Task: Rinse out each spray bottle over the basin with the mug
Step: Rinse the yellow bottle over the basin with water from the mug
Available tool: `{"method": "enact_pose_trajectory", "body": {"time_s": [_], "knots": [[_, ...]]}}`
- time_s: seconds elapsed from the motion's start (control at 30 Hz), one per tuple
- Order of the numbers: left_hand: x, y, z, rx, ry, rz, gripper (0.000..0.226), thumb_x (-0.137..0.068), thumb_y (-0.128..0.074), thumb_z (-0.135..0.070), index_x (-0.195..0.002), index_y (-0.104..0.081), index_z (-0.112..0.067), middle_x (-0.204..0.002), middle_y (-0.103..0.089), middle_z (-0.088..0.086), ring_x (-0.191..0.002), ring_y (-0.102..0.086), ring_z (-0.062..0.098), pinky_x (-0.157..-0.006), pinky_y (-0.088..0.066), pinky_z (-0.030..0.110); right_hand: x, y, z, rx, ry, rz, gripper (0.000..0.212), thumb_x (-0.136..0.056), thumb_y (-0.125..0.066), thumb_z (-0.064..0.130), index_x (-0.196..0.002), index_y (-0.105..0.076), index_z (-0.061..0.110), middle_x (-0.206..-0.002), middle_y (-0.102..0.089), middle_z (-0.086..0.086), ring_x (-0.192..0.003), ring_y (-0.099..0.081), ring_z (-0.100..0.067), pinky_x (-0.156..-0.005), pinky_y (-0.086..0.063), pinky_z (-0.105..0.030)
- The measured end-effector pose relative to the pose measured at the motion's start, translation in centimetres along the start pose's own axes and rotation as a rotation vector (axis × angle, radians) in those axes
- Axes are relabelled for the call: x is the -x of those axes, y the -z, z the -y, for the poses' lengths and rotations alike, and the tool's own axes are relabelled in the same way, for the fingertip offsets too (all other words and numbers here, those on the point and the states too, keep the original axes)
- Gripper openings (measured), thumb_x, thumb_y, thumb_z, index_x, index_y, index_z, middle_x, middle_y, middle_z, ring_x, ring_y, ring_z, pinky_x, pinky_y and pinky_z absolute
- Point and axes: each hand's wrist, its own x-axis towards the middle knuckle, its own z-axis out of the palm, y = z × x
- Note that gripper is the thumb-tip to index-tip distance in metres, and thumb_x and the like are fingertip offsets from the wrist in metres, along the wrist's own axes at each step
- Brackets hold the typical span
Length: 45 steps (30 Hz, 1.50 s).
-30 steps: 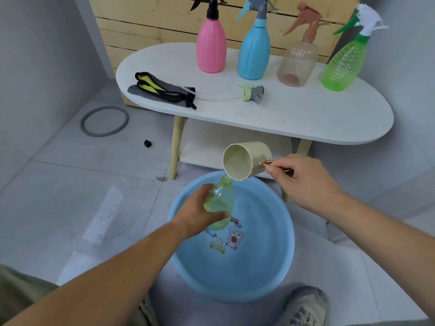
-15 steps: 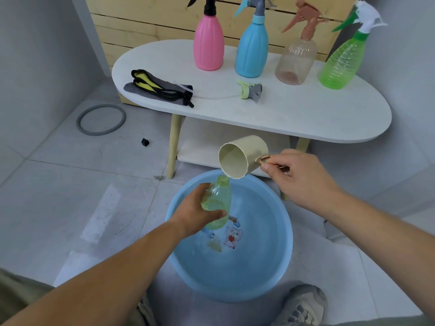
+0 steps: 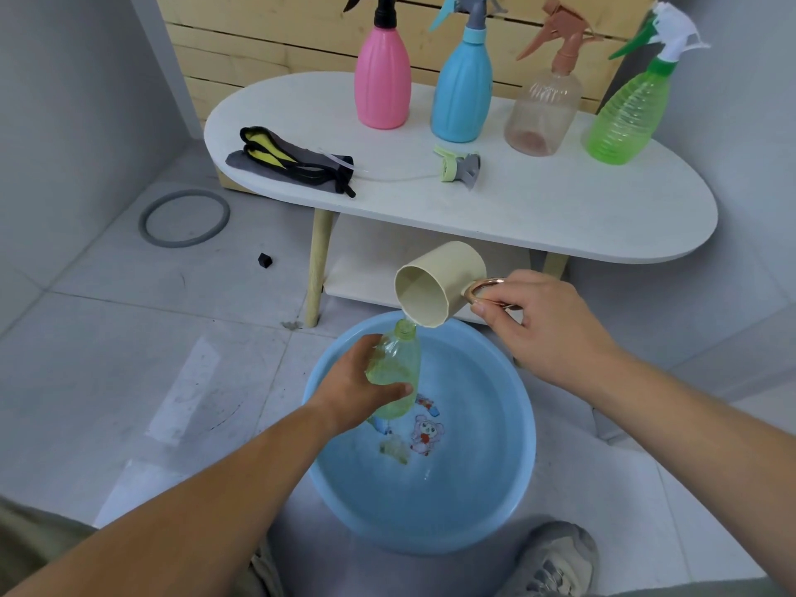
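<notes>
Pouring position: cream mug [image 3: 435, 286] tipped mouth-down at the 12 o'clock edge of the blue basin [image 3: 530, 441], lip touching the open neck of an uncapped pale green bottle [image 3: 398, 368]. Left hand [image 3: 359, 394] fingers wrapped round the bottle body above the basin; right hand [image 3: 547, 329] fingers pinching the mug's copper ring handle. Tabletop [image 3: 560, 217] at 12 o'clock: pink bottle [image 3: 381, 79], blue bottle [image 3: 461, 92], brown-tinted bottle [image 3: 540, 109], green bottle [image 3: 624, 118], loose spray head [image 3: 456, 168].

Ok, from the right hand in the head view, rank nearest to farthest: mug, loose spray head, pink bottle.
1. mug, its handle held by the right hand.
2. loose spray head, lying mid-table.
3. pink bottle, standing at the table's back left.
</notes>
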Motion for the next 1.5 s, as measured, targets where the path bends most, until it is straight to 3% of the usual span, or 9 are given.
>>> {"method": "enact_pose_trajectory", "body": {"time_s": [0.27, 0.43, 0.57, 0.73, 0.97, 1.27, 1.4, 1.5], "knots": [[0.0, 0.0, -0.2, -0.003, 0.007, 0.002, 0.082, -0.074, -0.089, -0.038, -0.144, -0.046, -0.031, -0.132, -0.059, -0.008, -0.121, -0.058, 0.015, -0.096, -0.051, 0.030, -0.1, 0.0, -0.3, 0.051, 0.053, -0.015, 0.021, -0.097, -0.058, 0.029, -0.087, -0.073, 0.017, -0.081, -0.060, 0.001, -0.078, -0.053, -0.022, -0.069, -0.033, -0.028], [0.0, 0.0, -0.1, -0.009, 0.014, 0.001, 0.081, -0.074, -0.089, -0.038, -0.144, -0.047, -0.031, -0.130, -0.059, -0.009, -0.120, -0.058, 0.015, -0.092, -0.049, 0.027, -0.1, 0.1, 0.1, 0.081, 0.118, -0.061, 0.020, -0.095, -0.060, 0.026, -0.090, -0.075, 0.014, -0.082, -0.063, 0.000, -0.077, -0.052, -0.021, -0.072, -0.025, -0.020], [0.0, 0.0, 0.0, -0.004, 0.018, -0.002, 0.080, -0.074, -0.089, -0.038, -0.142, -0.048, -0.033, -0.130, -0.060, -0.009, -0.120, -0.059, 0.015, -0.092, -0.050, 0.028, -0.1, 0.0, 0.1, 0.083, 0.156, -0.103, 0.023, -0.092, -0.057, 0.030, -0.089, -0.073, 0.015, -0.081, -0.048, 0.013, -0.074, -0.043, -0.015, -0.074, -0.024, -0.018], [0.0, 0.0, -0.3, -0.012, 0.017, 0.001, 0.079, -0.075, -0.089, -0.038, -0.142, -0.048, -0.032, -0.129, -0.059, -0.009, -0.119, -0.058, 0.015, -0.089, -0.048, 0.026, -0.2, -0.5, -0.5, 0.119, 0.216, -0.155, 0.025, -0.093, -0.056, 0.034, -0.090, -0.073, 0.016, -0.085, -0.043, 0.016, -0.079, -0.040, -0.015, -0.078, -0.028, -0.022], [0.1, 0.0, -0.4, -0.015, 0.019, -0.002, 0.077, -0.076, -0.088, -0.035, -0.142, -0.047, -0.032, -0.128, -0.059, -0.009, -0.118, -0.058, 0.015, -0.088, -0.045, 0.025, -0.2, -0.7, -0.7, 0.211, 0.320, -0.147, 0.036, -0.096, -0.049, 0.036, -0.082, -0.072, 0.012, -0.081, -0.057, 0.002, -0.084, -0.050, -0.025, -0.082, -0.033, -0.023], [0.3, 0.1, -0.5, -0.050, 0.022, -0.013, 0.083, -0.078, -0.087, -0.036, -0.147, -0.043, -0.029, -0.131, -0.053, -0.011, -0.122, -0.053, 0.014, -0.092, -0.042, 0.025, -0.2, -1.1, -0.8, 0.353, 0.473, -0.165, 0.031, -0.096, -0.051, 0.032, -0.083, -0.071, 0.012, -0.083, -0.057, -0.001, -0.086, -0.051, -0.028, -0.080, -0.045, -0.031], [0.1, 0.1, -0.2, -0.053, 0.018, -0.009, 0.080, -0.076, -0.088, -0.038, -0.144, -0.045, -0.031, -0.131, -0.057, -0.010, -0.120, -0.056, 0.014, -0.092, -0.045, 0.027, -0.1, -2.1, -1.1, 0.234, 0.359, -0.148, 0.024, -0.094, -0.058, 0.029, -0.083, -0.072, 0.014, -0.081, -0.058, 0.003, -0.082, -0.050, -0.021, -0.074, -0.044, -0.031], [0.1, 0.1, 0.5, -0.060, 0.026, 0.004, 0.080, -0.073, -0.089, -0.041, -0.141, -0.048, -0.032, -0.127, -0.061, -0.011, -0.116, -0.060, 0.014, -0.095, -0.052, 0.032, -0.3, -2.8, -1.6, 0.022, 0.056, -0.043, 0.025, -0.097, -0.057, 0.031, -0.086, -0.074, 0.016, -0.079, -0.064, 0.005, -0.075, -0.052, -0.013, -0.069, -0.042, -0.031]]}}
